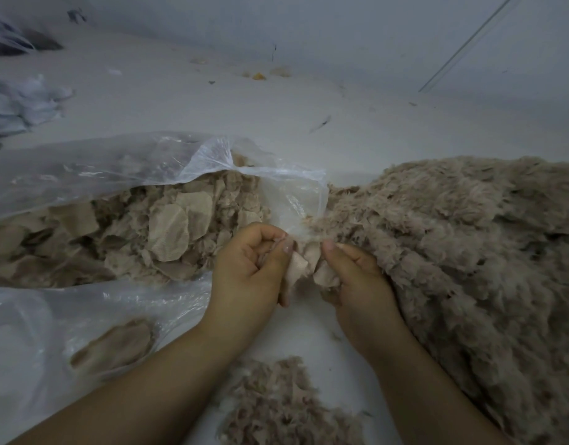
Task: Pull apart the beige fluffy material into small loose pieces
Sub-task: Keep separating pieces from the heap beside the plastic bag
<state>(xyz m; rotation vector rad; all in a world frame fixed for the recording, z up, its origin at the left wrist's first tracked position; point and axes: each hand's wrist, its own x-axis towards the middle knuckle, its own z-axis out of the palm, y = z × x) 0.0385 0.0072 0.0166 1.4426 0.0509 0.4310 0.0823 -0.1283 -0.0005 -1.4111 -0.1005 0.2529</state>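
A big heap of beige fluffy material (463, 252) fills the right side of the white surface. My left hand (251, 261) and my right hand (357, 274) meet in the middle, each pinching one side of a small beige piece (305, 261) with a smooth fabric backing, close to the heap's left edge. A clear plastic bag (116, 168) lies open on the left, holding many torn beige pieces (142, 232). A smaller pile of loose fluffy bits (286, 403) lies near the bottom, between my forearms.
More clear plastic (52, 332) spreads at the lower left with a beige scrap under it. White fabric scraps (23, 104) lie at the far left, with dark items at the top left corner. Small debris (259, 76) dots the far floor by the wall.
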